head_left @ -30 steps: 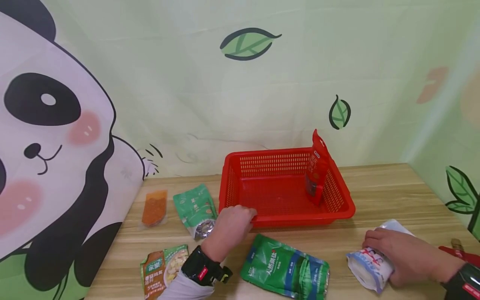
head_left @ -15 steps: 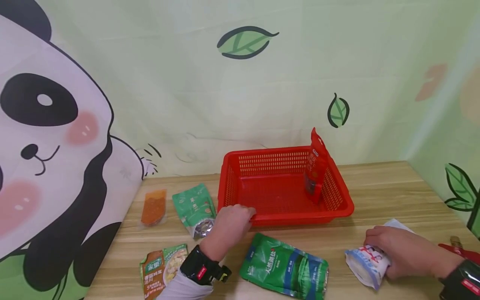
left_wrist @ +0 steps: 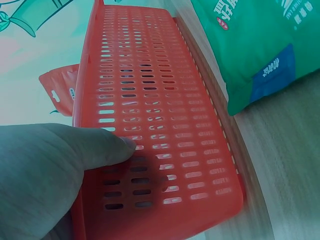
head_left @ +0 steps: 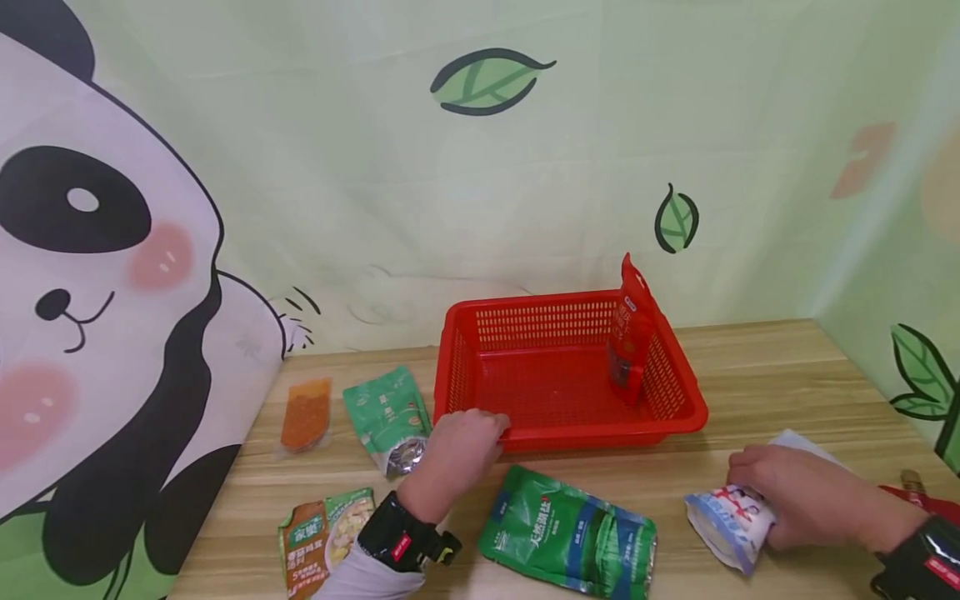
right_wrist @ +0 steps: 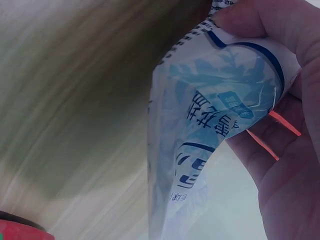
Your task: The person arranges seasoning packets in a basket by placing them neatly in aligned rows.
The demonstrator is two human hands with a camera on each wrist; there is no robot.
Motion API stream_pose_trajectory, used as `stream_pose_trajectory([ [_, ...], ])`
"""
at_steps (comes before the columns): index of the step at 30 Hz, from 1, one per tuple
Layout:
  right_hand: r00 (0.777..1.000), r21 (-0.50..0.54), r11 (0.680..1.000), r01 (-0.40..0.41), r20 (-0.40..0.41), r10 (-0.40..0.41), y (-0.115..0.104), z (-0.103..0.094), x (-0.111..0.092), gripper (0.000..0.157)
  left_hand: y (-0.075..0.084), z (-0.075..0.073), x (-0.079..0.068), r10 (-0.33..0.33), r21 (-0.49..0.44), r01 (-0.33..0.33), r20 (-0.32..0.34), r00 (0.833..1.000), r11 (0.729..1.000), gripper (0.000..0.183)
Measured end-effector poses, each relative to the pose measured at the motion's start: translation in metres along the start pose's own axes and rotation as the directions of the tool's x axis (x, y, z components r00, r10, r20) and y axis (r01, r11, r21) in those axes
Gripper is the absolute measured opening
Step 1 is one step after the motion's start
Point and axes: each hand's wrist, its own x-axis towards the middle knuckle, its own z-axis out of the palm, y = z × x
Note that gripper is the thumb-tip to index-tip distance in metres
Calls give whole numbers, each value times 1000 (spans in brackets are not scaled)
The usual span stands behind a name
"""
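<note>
My left hand (head_left: 463,450) grips the near rim of a red plastic basket (head_left: 577,435) towards its left end; in the left wrist view the thumb (left_wrist: 107,146) lies on the slotted outer wall. Inside the basket, a red packet (head_left: 630,337) stands upright against the right side. My right hand (head_left: 791,496) holds a white and blue bag (head_left: 731,521) by its middle, low over the table at the right. In the right wrist view the printed bag (right_wrist: 220,115) is creased between thumb and fingers; its far end partly hides behind the hand in the head view.
A large green pouch (head_left: 566,533) lies in front of the basket. To the left are a smaller green pouch (head_left: 390,417), an orange packet (head_left: 306,414) and a brown and green packet (head_left: 322,537). A red item (head_left: 926,500) lies at the right edge, partly behind the right wrist.
The right hand and the white and blue bag have shifted slightly left. My left hand stays on the basket rim. The head view has moved a little.
</note>
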Motion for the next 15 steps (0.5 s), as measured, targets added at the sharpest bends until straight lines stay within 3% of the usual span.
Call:
stream_pose_trajectory([
  [15, 997, -103, 995, 6, -80, -15, -25, -25, 1, 38, 1, 1, -1, 10, -78, -12, -29, 1000, 997, 22],
])
